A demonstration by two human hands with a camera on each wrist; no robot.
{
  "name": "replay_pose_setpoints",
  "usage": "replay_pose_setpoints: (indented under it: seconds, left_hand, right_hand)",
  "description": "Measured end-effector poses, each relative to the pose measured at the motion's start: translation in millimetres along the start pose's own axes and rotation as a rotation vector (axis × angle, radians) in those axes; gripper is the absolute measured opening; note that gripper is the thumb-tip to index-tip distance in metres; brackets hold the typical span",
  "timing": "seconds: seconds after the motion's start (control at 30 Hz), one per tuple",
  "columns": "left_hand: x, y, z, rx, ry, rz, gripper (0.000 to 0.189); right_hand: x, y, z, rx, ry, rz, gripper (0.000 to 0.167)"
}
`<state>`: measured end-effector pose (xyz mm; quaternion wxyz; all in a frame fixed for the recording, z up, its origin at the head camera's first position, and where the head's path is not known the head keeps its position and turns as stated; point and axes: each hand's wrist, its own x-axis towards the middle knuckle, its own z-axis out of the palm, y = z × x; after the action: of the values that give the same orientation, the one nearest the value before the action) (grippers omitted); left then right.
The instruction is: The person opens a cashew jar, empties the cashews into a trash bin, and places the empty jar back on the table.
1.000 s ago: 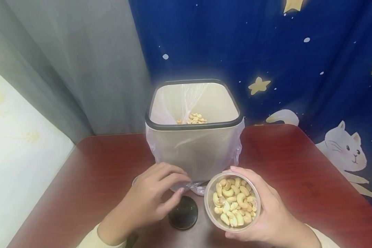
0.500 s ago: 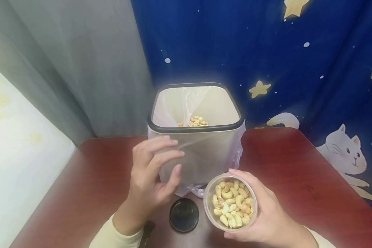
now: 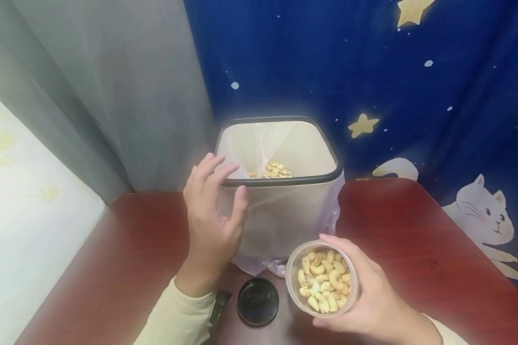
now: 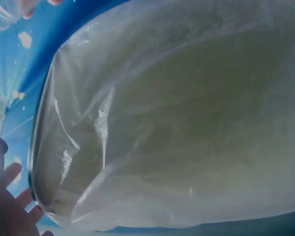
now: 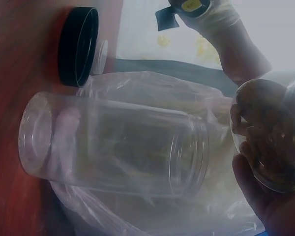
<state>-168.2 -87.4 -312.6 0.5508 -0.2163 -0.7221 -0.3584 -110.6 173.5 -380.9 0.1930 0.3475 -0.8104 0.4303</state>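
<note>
My right hand grips a clear plastic cup filled with cashews. The cup's mouth is tipped toward the head camera. My left hand is raised at the left front corner of a beige bin. Its fingers are spread and hold nothing. In the left wrist view the fingertips are close to the bin's rim; contact is unclear. More cashews lie inside the bin. A clear jar stands upright below the cup in the right wrist view.
A purple-tinted plastic bag lines the bin and folds over its dark rim. A black round lid lies on the red-brown table. A clear round piece is beyond the lid. Curtains hang behind.
My left hand has risen from the table by the bin's base to its left rim, fingers spreading. My right hand still holds the cup of cashews in nearly the same place.
</note>
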Motion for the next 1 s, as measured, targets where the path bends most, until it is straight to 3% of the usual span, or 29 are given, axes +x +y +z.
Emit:
replay_pose_setpoints:
  seconds: [0.23, 0.5, 0.77, 1.0]
  left_hand:
    - [1.5, -12.4, 0.0, 0.043, -0.023, -0.079, 0.044]
    - [-1.7, -23.7, 1.1, 0.04, -0.089, -0.156, 0.048]
    - [-6.2, -23.9, 3.6, 0.049, -0.132, -0.178, 0.049]
    - [-7.1, -24.6, 4.1, 0.043, -0.126, -0.172, 0.048]
  right_hand:
    - [3.1, 4, -2, 0.001, 0.015, 0.026, 0.117]
    - [11.4, 2, -20, -0.016, 0.133, 0.068, 0.125]
    - [26.4, -1, -43, -0.109, 0.202, 0.02, 0.127]
    - [42.7, -7, -58, -0.145, 0.243, -0.02, 0.126]
